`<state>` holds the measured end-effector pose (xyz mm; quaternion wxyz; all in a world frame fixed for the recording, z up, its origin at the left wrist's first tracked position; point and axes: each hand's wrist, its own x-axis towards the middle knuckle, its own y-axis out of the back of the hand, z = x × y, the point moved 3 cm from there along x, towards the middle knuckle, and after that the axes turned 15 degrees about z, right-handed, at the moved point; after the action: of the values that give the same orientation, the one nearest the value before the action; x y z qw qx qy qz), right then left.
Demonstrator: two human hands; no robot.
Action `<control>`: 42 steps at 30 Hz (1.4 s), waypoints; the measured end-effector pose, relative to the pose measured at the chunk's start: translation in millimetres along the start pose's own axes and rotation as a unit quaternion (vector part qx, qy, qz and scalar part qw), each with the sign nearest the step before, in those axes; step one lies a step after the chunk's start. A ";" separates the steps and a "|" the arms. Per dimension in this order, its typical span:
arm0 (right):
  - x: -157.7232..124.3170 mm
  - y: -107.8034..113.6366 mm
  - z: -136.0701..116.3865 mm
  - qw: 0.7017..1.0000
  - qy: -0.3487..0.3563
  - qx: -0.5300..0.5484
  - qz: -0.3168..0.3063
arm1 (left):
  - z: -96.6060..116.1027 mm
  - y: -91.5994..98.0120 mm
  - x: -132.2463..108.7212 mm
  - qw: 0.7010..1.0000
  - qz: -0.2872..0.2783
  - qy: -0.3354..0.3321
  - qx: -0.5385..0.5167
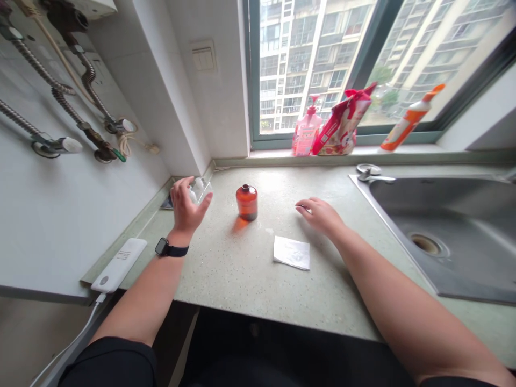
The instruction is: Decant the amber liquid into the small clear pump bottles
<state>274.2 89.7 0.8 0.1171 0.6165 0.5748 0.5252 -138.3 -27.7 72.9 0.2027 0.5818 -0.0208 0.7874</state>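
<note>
An amber bottle (246, 203) with an uncapped neck stands upright on the counter between my hands. To its left, my left hand (187, 207) is raised with thumb and fingers apart, holding nothing. Just behind that hand are a clear container with white contents (198, 187) and a dark flat thing, both partly covered by it. On the bottle's other side, my right hand (316, 214) is low over the counter, its fingers bent together. A small dark bit shows at those fingertips, too small to name. A folded white paper (292, 252) lies in front of the bottle.
A white power bank (119, 265) with a cable lies at the left edge. At right is a steel sink (407, 269) with a faucet (374, 176). The windowsill holds a pink pump bottle (307, 129), a red bag (342, 123) and an orange-white bottle (409, 121).
</note>
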 end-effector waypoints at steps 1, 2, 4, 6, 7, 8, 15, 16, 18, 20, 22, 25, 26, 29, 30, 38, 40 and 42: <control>-0.1 0.1 -2.0 1.000 0.003 0.016 0.007 | 8.6 -9.9 1.1 0.999 -0.033 0.004 -0.032; -0.4 0.0 -3.7 1.000 0.004 0.026 0.012 | 16.3 -21.5 0.6 0.995 -0.070 0.022 -0.067; -1.3 -0.2 -6.1 0.999 0.005 0.039 0.020 | 28.9 -47.2 -6.1 0.980 -0.143 0.071 -0.119; -2.5 -0.4 -7.7 0.999 0.006 0.048 0.025 | 37.6 -71.7 -19.7 0.959 -0.207 0.122 -0.151; -2.9 -0.3 -8.4 0.998 0.006 0.054 0.027 | 40.4 -81.6 -27.9 0.948 -0.227 0.147 -0.167; -3.2 0.0 -8.9 0.998 0.005 0.061 0.028 | 42.4 -89.6 -36.4 0.939 -0.238 0.169 -0.184; -2.0 0.5 -10.6 0.991 -0.030 0.122 0.054 | 44.5 -96.7 -67.3 0.921 -0.260 0.172 -0.233; -2.4 -0.5 -10.7 0.988 -0.042 0.134 0.060 | 44.4 -95.1 -67.0 0.920 -0.263 0.170 -0.236; -3.2 -2.8 -11.9 0.982 -0.068 0.160 0.071 | 44.4 -93.4 -65.4 0.915 -0.266 0.171 -0.250; -2.6 -4.0 -16.4 0.976 -0.090 0.183 0.081 | 44.6 -93.9 -64.3 0.909 -0.265 0.176 -0.268; 2.1 -2.5 -26.1 0.961 -0.118 0.228 0.099 | 44.5 -96.5 -65.2 0.904 -0.264 0.182 -0.282; 19.0 3.1 -52.6 0.915 -0.157 0.345 0.142 | 44.4 -101.6 -68.9 0.898 -0.261 0.187 -0.300; 26.8 4.1 -65.3 0.907 -0.148 0.370 0.138 | 44.6 -102.8 -70.1 0.897 -0.260 0.186 -0.305; 49.5 3.5 -104.7 0.893 -0.099 0.420 0.130 | 46.1 -104.2 -71.8 0.895 -0.258 0.183 -0.313; 55.0 1.6 -116.1 0.889 -0.081 0.432 0.127 | 46.8 -103.9 -71.7 0.895 -0.259 0.182 -0.315; 53.1 -23.9 -144.0 0.908 -0.001 0.406 0.105 | 51.7 -101.7 -70.6 0.880 -0.259 0.204 -0.342; 51.0 -24.4 -143.0 0.911 0.011 0.399 0.101 | 51.8 -102.1 -71.4 0.880 -0.259 0.204 -0.341; 50.9 -22.5 -142.9 0.912 0.020 0.395 0.105 | 51.6 -102.3 -71.9 0.882 -0.257 0.201 -0.339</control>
<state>138.4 73.5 70.2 -0.2033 0.6586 0.6697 0.2765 -39.0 31.0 2.3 0.5827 0.2912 -0.0952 0.7527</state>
